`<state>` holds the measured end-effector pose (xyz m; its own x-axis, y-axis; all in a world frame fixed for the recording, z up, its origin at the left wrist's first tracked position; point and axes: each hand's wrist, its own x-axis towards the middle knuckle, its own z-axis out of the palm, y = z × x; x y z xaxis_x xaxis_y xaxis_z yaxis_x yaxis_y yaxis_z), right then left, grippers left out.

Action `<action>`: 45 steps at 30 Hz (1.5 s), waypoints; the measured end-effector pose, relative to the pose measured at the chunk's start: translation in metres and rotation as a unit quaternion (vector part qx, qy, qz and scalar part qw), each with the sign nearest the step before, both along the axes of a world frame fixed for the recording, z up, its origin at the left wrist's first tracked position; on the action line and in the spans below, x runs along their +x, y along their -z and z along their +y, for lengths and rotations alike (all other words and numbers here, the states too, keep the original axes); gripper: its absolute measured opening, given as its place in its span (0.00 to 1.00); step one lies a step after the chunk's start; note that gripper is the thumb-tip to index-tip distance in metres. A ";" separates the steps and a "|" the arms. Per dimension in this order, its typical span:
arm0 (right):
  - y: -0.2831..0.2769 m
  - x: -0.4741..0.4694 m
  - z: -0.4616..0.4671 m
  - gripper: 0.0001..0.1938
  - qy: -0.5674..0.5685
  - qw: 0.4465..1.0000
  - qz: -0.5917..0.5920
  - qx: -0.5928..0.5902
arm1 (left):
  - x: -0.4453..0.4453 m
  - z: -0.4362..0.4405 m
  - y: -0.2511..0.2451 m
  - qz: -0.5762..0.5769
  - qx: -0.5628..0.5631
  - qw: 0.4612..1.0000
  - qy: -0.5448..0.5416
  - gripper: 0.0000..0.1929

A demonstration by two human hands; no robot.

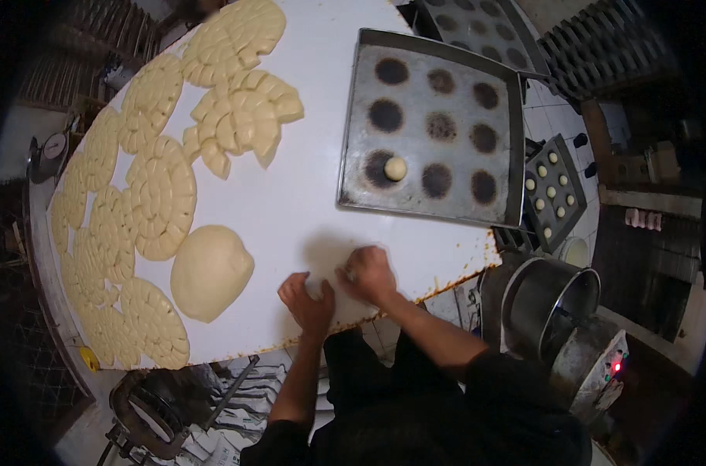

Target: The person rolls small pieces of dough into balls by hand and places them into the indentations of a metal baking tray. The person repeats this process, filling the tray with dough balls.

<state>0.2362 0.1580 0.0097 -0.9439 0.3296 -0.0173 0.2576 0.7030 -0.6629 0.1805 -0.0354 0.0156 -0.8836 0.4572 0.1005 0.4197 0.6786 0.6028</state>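
My left hand point(309, 300) rests low over the near part of the white table point(294, 215), its fingers and thumb apart. Beside it, my right hand point(369, 275) is curled and slightly blurred; whether anything lies under its fingers cannot be seen. A smooth, uncut mass of dough point(211, 272) sits left of both hands. Farther left are several scored dough discs point(159, 198), and a partly separated one point(245, 116) lies beyond them. Ahead on the right is a metal baking tray point(425, 208) with dark round marks, holding one dough ball point(395, 169) at its near left.
A smaller tray point(554, 201) with several dough balls stands at the right, below table level. Another marked tray point(519, 29) is behind the large one. A steel mixer bowl point(548, 303) is at the near right, and a dial scale point(54, 145) at the far left.
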 end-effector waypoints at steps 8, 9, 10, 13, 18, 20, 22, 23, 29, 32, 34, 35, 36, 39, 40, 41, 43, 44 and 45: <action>-0.029 0.118 0.035 0.26 -0.048 0.967 0.032 -0.250 | 0.077 -0.013 -0.048 -0.163 0.055 0.981 -0.092 0.25; -0.045 0.122 0.060 0.26 -0.015 0.967 0.038 -0.252 | 0.074 -0.010 -0.053 -0.242 0.104 0.953 -0.151 0.23; -0.068 0.123 0.093 0.26 0.015 0.967 0.043 -0.252 | 0.069 0.006 -0.065 -0.271 0.112 0.943 -0.158 0.23; -0.099 0.123 0.201 0.27 0.107 0.978 0.090 -0.157 | 0.043 0.085 -0.096 -0.289 0.169 0.938 -0.092 0.24; -0.078 0.091 0.304 0.31 0.160 0.986 0.050 -0.010 | -0.014 0.276 -0.127 -0.192 0.071 0.968 0.146 0.22; -0.091 0.077 0.300 0.32 0.137 0.983 0.093 0.081 | -0.036 0.326 -0.113 -0.121 0.048 0.967 0.218 0.23; -0.100 0.086 0.274 0.31 0.163 0.976 0.135 0.044 | -0.046 0.346 -0.072 -0.066 0.003 0.969 0.239 0.26; -0.107 0.095 0.257 0.30 0.170 0.972 0.158 0.025 | -0.047 0.350 -0.049 -0.048 -0.024 0.970 0.237 0.29; -0.060 0.171 0.112 0.20 0.048 0.982 0.109 -0.147 | -0.043 0.284 -0.102 -0.060 0.130 0.974 0.177 0.34; -0.062 0.126 0.063 0.28 -0.022 0.978 -0.038 -0.204 | -0.073 0.194 -0.102 -0.096 0.181 0.975 0.082 0.32; -0.067 0.059 0.041 0.29 -0.027 0.974 -0.004 -0.224 | -0.110 0.141 -0.084 -0.177 0.201 0.960 -0.082 0.25; -0.061 0.021 0.030 0.27 -0.016 0.973 0.042 -0.226 | -0.133 0.122 -0.063 -0.219 0.195 0.941 -0.169 0.23; -0.063 -0.027 0.026 0.26 0.026 0.964 0.046 -0.259 | -0.166 0.121 -0.072 -0.341 0.216 0.878 -0.258 0.21; -0.042 -0.174 0.019 0.24 0.195 0.919 0.078 -0.333 | -0.236 0.118 -0.038 -0.485 0.344 0.732 -0.333 0.24; -0.041 -0.221 0.019 0.26 0.284 0.904 0.056 -0.316 | -0.255 0.124 -0.032 -0.500 0.344 0.717 -0.344 0.25; -0.027 -0.262 0.025 0.28 0.350 0.894 0.048 -0.275 | -0.271 0.134 -0.028 -0.517 0.343 0.701 -0.350 0.26; -0.002 -0.316 0.053 0.35 0.422 0.874 -0.038 -0.238 | -0.296 0.169 -0.058 -0.571 0.359 0.650 -0.349 0.28; -0.020 -0.343 0.049 0.37 0.408 0.885 -0.135 -0.180 | -0.308 0.170 -0.045 -0.576 0.391 0.618 -0.366 0.28; -0.039 -0.363 0.041 0.38 0.416 0.882 -0.176 -0.132 | -0.317 0.170 -0.031 -0.583 0.421 0.584 -0.378 0.29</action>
